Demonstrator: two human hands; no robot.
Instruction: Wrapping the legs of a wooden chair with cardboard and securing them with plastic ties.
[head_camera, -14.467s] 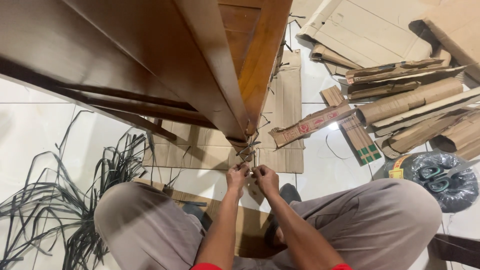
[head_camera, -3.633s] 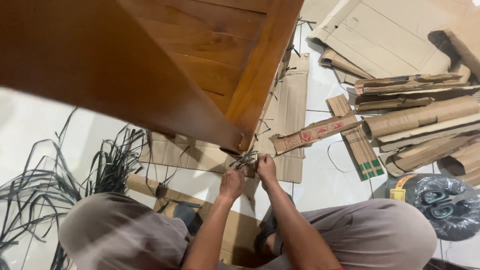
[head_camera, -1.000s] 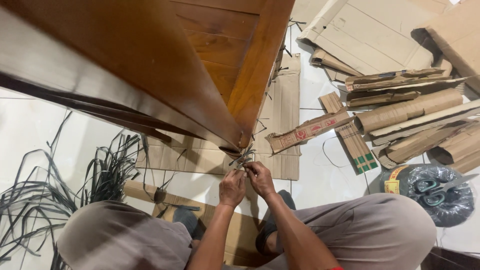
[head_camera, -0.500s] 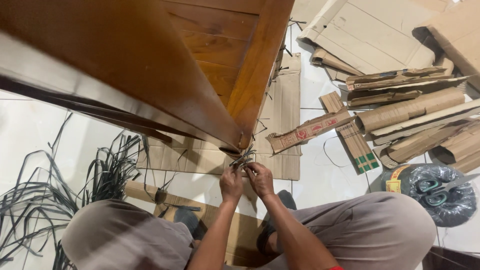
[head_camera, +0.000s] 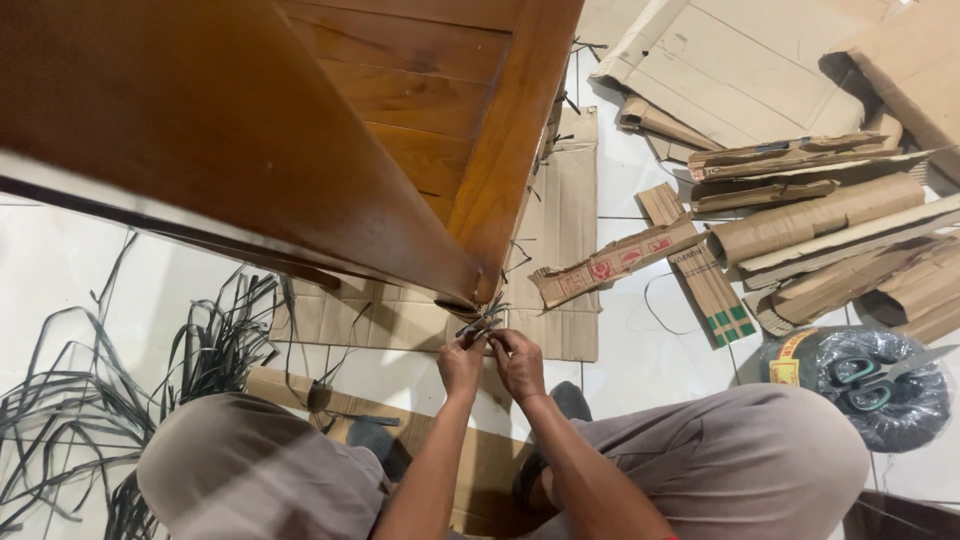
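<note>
Left hand and right hand side by side, fingers pinched shut on dark strap ends at low corner of wooden furniture. Flat cardboard on floor beneath; loose strap pile far left.

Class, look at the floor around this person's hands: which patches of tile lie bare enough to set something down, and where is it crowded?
Bare tile shows between the long cardboard strip and the right knee, and between the flat cardboard sheet and the left knee. Crowded: black strapping at left, rolled cardboard at right, and the wooden furniture corner above the left hand and right hand.
</note>
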